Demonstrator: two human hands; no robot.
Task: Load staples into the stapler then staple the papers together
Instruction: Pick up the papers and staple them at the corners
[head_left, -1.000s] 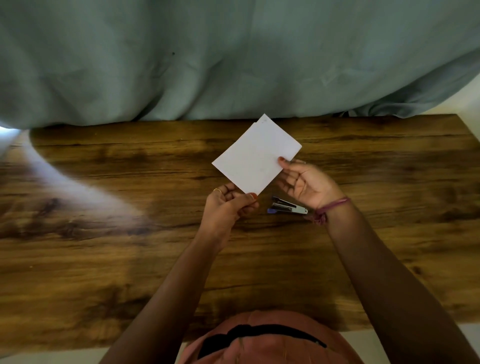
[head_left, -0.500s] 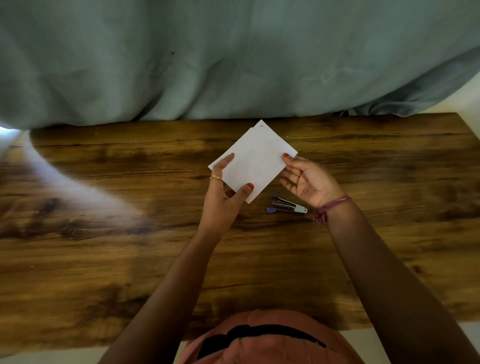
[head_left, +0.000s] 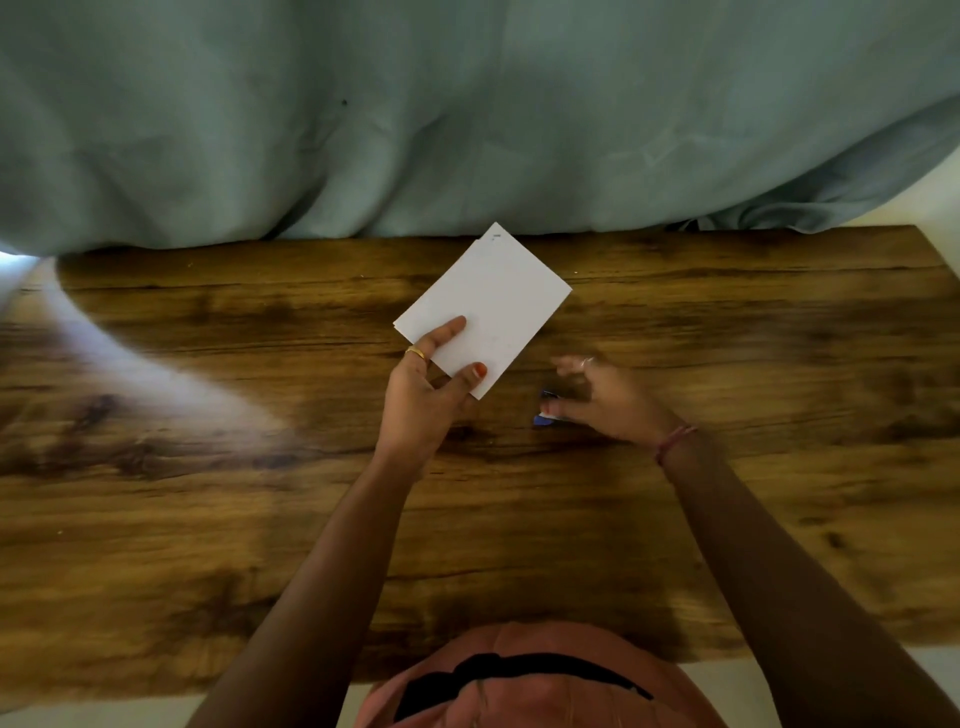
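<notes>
Left hand (head_left: 418, 400) pinches the papers (head_left: 485, 306) at frame centre, above the wooden table (head_left: 208, 519). Right hand (head_left: 608, 400), blurred, fingers spread over the stapler (head_left: 544, 415); contact apparently made, grip not discernible.

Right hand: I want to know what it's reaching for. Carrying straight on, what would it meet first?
Probably the small blue and silver stapler on the brown wooden table: the blurred right hand hovers just above it, fingers spread; contact is unclear.
</notes>
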